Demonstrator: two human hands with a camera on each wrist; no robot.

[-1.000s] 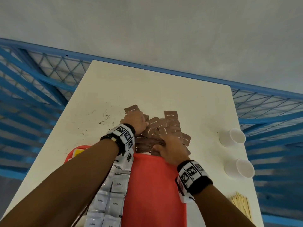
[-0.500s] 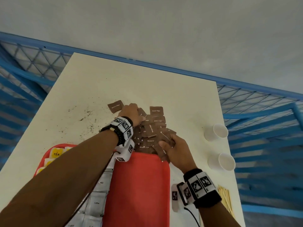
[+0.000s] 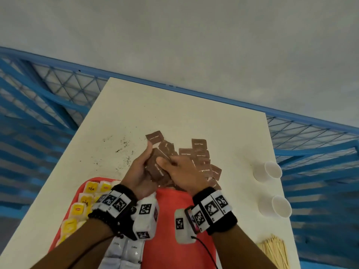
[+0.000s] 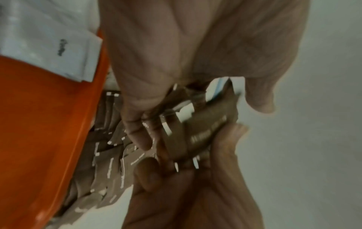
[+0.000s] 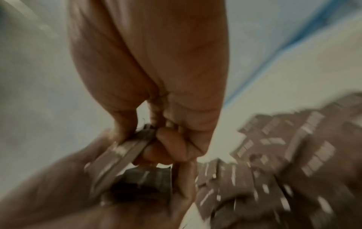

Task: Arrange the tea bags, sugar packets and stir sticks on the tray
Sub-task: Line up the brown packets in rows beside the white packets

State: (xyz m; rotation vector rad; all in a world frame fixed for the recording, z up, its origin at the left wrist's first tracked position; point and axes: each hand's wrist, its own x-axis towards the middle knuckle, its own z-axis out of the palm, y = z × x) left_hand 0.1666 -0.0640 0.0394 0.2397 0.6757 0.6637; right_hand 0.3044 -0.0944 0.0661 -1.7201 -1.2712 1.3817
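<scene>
Both hands are gathering brown sugar packets (image 3: pixel 159 167) at frame centre: left hand (image 3: pixel 138 171) fingers curling round a stack, right hand (image 3: pixel 183 171) pinching it. Next, seemingly, squaring the stack and setting it on the red tray (image 3: pixel 171 210).

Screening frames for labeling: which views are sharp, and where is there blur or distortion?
Head view: mostly sharp, print on the brown sugar packets readable, wide-angle bending at the table edges. Left wrist view: soft, left hand fills the frame, packets smeared. Right wrist view: worst, heavy motion blur; right hand and packet pile streaked, print unreadable.
</scene>
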